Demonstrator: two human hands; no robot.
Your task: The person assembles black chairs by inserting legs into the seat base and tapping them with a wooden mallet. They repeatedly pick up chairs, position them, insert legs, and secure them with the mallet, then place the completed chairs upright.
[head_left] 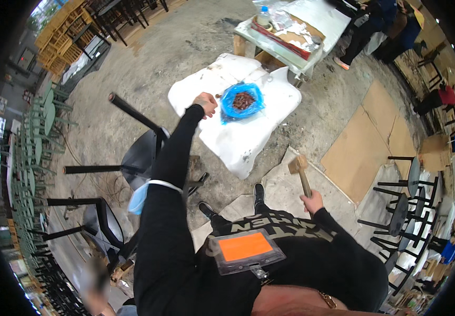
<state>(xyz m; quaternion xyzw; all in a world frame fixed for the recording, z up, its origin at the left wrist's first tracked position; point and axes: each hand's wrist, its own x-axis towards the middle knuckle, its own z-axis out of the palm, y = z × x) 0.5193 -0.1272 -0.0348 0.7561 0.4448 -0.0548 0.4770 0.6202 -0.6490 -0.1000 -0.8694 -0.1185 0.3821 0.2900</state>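
My right hand [313,202] is wrapped round the handle of a wooden mallet [304,179], its head pointing up and away from me. Ahead, a blue plastic bag [228,108] lies spread on a white padded cover, and dark reddish-brown small pieces [243,100] fill its middle. Just left of the bag is my left hand [206,104], its fingers curled together; whether they pinch a small piece I cannot make out. A blue face mask [138,199] hangs by its loop from my left upper arm.
Dark upturned chairs [143,158] lie close on my left, with legs sticking up. Beyond the white cover [227,150] stands a workbench [311,58] with a bottle and scraps. Cardboard sheets [359,152] and black stools [398,213] are on the right. Several people work far right; another person is lower left.
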